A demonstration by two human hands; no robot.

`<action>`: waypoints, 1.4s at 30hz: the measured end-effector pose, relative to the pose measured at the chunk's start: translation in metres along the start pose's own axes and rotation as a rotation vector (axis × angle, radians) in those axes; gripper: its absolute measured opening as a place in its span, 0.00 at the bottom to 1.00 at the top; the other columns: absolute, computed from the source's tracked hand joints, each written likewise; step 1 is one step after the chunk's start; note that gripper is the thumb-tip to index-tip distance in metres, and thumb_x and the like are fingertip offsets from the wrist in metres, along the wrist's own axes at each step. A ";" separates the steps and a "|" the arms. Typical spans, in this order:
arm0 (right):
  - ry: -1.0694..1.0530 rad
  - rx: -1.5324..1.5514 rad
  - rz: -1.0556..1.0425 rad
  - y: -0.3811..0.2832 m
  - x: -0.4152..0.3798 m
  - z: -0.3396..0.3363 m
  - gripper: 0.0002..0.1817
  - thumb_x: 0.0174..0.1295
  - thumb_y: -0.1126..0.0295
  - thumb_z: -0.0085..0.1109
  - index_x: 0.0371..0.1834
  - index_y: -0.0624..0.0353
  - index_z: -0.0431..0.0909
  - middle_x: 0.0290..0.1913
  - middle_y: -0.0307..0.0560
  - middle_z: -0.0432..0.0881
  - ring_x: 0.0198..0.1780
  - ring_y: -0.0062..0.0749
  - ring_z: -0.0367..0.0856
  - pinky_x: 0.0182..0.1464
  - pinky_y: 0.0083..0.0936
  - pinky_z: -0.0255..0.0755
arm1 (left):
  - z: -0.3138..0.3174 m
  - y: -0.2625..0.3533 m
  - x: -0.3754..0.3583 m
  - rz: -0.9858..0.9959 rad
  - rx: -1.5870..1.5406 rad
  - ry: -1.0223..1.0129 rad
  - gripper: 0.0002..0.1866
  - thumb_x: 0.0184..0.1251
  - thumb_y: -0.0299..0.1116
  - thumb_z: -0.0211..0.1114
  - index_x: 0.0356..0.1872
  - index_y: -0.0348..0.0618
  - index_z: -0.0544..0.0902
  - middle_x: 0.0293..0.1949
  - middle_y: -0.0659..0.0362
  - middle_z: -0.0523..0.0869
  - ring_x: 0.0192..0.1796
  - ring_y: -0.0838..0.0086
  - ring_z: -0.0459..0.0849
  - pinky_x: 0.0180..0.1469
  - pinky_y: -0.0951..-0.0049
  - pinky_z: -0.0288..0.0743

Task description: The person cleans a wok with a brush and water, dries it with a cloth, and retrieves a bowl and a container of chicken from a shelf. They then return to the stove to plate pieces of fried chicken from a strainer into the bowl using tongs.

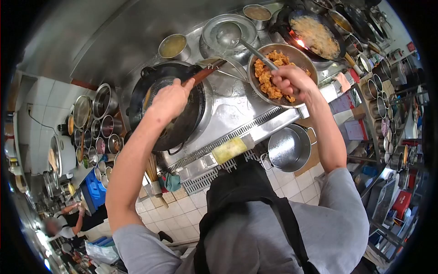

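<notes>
My left hand (172,99) is closed round the reddish-brown wooden handle (200,75) of a wire-framed strainer, above the large black wok (166,121). The strainer's wire frame reaches toward the bowl on the right. My right hand (292,81) grips the metal handle of a ladle (229,35), whose round head lies over a steel pot (214,25). Under my right hand is a steel bowl (255,89) of orange-brown fried pieces (273,59), partly hidden by the hand.
A second wok (315,36) with pale food in bubbling oil stands over a flame at the upper right. A steel pot (289,148) sits near the counter's front edge, beside a yellow sponge-like block (229,150). Another person (66,226) is at the lower left.
</notes>
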State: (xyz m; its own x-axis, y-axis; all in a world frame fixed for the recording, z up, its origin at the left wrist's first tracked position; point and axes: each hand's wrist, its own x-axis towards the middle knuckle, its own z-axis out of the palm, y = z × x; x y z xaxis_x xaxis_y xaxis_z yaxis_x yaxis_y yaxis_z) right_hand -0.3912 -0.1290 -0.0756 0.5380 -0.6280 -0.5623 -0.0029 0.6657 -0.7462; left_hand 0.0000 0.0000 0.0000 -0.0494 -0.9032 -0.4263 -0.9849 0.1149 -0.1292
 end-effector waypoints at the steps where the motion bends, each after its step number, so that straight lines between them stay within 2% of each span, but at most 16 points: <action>1: 0.088 -0.257 -0.068 0.004 -0.015 0.014 0.22 0.75 0.65 0.59 0.68 0.62 0.76 0.30 0.41 0.78 0.20 0.25 0.73 0.20 0.27 0.69 | -0.005 -0.006 0.001 0.013 0.000 0.013 0.47 0.61 0.20 0.64 0.85 0.52 0.62 0.70 0.33 0.75 0.61 0.41 0.87 0.65 0.50 0.82; 6: 0.412 -0.829 -0.391 0.016 -0.030 0.025 0.19 0.72 0.67 0.62 0.60 0.70 0.79 0.29 0.41 0.78 0.28 0.26 0.78 0.32 0.31 0.73 | -0.024 -0.026 0.023 0.077 -0.047 0.004 0.46 0.59 0.15 0.56 0.84 0.49 0.64 0.60 0.36 0.82 0.61 0.43 0.85 0.64 0.52 0.81; 9: 0.437 -0.738 -0.356 0.009 -0.027 0.036 0.19 0.72 0.67 0.61 0.60 0.70 0.79 0.30 0.42 0.78 0.31 0.27 0.78 0.36 0.31 0.74 | -0.057 -0.028 0.000 0.062 -0.030 0.002 0.45 0.59 0.15 0.56 0.84 0.49 0.65 0.58 0.37 0.82 0.61 0.43 0.85 0.65 0.51 0.79; 13: 0.456 -0.731 -0.436 0.005 -0.014 0.028 0.21 0.73 0.67 0.62 0.63 0.69 0.78 0.29 0.38 0.78 0.24 0.22 0.74 0.25 0.28 0.68 | -0.068 -0.016 -0.042 -0.003 0.120 0.085 0.45 0.62 0.15 0.57 0.84 0.54 0.63 0.55 0.36 0.82 0.46 0.42 0.89 0.52 0.48 0.85; 17: 0.477 -0.648 -0.491 0.021 0.015 0.034 0.19 0.73 0.67 0.61 0.60 0.70 0.79 0.28 0.37 0.75 0.27 0.21 0.74 0.29 0.28 0.70 | 0.018 -0.005 -0.002 0.100 0.220 0.032 0.31 0.79 0.28 0.53 0.81 0.46 0.64 0.56 0.35 0.81 0.45 0.41 0.91 0.48 0.47 0.87; 18: 0.466 -0.646 -0.482 0.019 0.019 0.037 0.18 0.73 0.67 0.61 0.58 0.69 0.79 0.27 0.37 0.74 0.26 0.22 0.73 0.30 0.27 0.71 | -0.014 -0.001 -0.003 0.002 0.142 0.023 0.31 0.79 0.29 0.55 0.81 0.46 0.65 0.56 0.35 0.81 0.44 0.41 0.91 0.48 0.48 0.87; 20: 0.457 -0.652 -0.400 0.019 0.018 0.041 0.20 0.72 0.67 0.60 0.61 0.71 0.80 0.30 0.42 0.79 0.30 0.26 0.78 0.34 0.30 0.73 | -0.044 -0.010 -0.013 -0.031 0.116 0.089 0.32 0.78 0.28 0.56 0.82 0.51 0.65 0.54 0.37 0.81 0.43 0.43 0.91 0.46 0.50 0.88; 21: 0.451 -0.662 -0.374 0.011 0.022 0.041 0.22 0.71 0.66 0.60 0.62 0.71 0.80 0.32 0.45 0.82 0.32 0.28 0.81 0.36 0.32 0.75 | -0.052 -0.012 -0.027 0.109 0.261 0.114 0.33 0.78 0.27 0.55 0.83 0.54 0.64 0.53 0.38 0.81 0.43 0.45 0.91 0.45 0.50 0.88; 24: 0.558 -0.841 -0.499 0.026 0.079 0.015 0.21 0.69 0.65 0.60 0.57 0.71 0.81 0.34 0.57 0.85 0.38 0.43 0.85 0.47 0.41 0.77 | 0.002 -0.009 -0.015 0.014 0.220 0.050 0.39 0.75 0.24 0.57 0.85 0.58 0.59 0.52 0.39 0.81 0.46 0.45 0.91 0.44 0.51 0.88; 25: 0.594 -0.884 -0.494 0.025 0.085 0.013 0.20 0.69 0.65 0.60 0.56 0.71 0.81 0.34 0.60 0.85 0.40 0.46 0.86 0.49 0.43 0.78 | 0.047 -0.016 0.001 0.052 0.211 0.064 0.40 0.74 0.23 0.58 0.86 0.55 0.59 0.53 0.40 0.81 0.45 0.44 0.91 0.45 0.51 0.88; 29: 0.590 -1.047 -0.623 0.030 0.151 -0.014 0.18 0.67 0.67 0.61 0.54 0.71 0.81 0.35 0.63 0.85 0.37 0.51 0.88 0.47 0.50 0.79 | 0.012 -0.016 -0.011 0.049 0.221 -0.010 0.41 0.72 0.24 0.59 0.86 0.50 0.59 0.54 0.38 0.83 0.47 0.46 0.91 0.48 0.53 0.88; 30: 0.433 -0.833 -0.368 0.010 0.135 0.005 0.15 0.71 0.70 0.60 0.53 0.71 0.80 0.32 0.55 0.83 0.26 0.38 0.82 0.32 0.39 0.79 | 0.010 -0.019 -0.005 0.052 0.247 0.000 0.41 0.70 0.23 0.61 0.86 0.52 0.61 0.54 0.38 0.83 0.48 0.46 0.91 0.50 0.52 0.88; 33: -0.110 0.587 0.050 -0.001 0.142 -0.017 0.11 0.75 0.73 0.56 0.53 0.71 0.76 0.29 0.42 0.77 0.20 0.18 0.72 0.18 0.18 0.67 | -0.025 -0.033 0.017 0.191 0.307 0.038 0.40 0.69 0.23 0.63 0.84 0.56 0.66 0.53 0.40 0.85 0.49 0.47 0.91 0.51 0.51 0.87; 34: -0.079 0.623 -0.008 -0.002 0.118 0.003 0.07 0.79 0.74 0.53 0.51 0.69 0.73 0.29 0.33 0.71 0.21 0.05 0.64 0.16 0.06 0.53 | -0.049 -0.028 0.024 0.154 0.302 -0.032 0.39 0.70 0.23 0.63 0.83 0.58 0.68 0.53 0.42 0.87 0.51 0.49 0.91 0.52 0.52 0.86; 37: -0.151 0.664 0.004 0.001 0.069 0.021 0.07 0.79 0.73 0.53 0.49 0.68 0.73 0.29 0.32 0.70 0.20 0.07 0.64 0.15 0.09 0.54 | -0.097 -0.014 0.054 0.150 0.320 -0.183 0.34 0.74 0.27 0.63 0.80 0.62 0.73 0.54 0.48 0.90 0.56 0.54 0.90 0.55 0.54 0.84; 42: 0.008 0.061 -0.141 -0.008 -0.015 0.061 0.07 0.79 0.70 0.54 0.46 0.63 0.77 0.28 0.32 0.71 0.21 0.09 0.64 0.15 0.11 0.55 | -0.121 -0.007 0.079 0.040 0.298 -0.336 0.31 0.79 0.31 0.61 0.79 0.69 0.73 0.59 0.54 0.89 0.56 0.52 0.88 0.55 0.55 0.82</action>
State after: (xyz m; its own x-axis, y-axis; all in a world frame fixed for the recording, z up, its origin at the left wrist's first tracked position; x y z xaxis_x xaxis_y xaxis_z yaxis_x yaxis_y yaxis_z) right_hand -0.3476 -0.1000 -0.0392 0.5230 -0.7197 -0.4567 0.1231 0.5940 -0.7950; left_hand -0.0170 -0.1225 0.0757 0.0184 -0.7168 -0.6971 -0.8903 0.3054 -0.3376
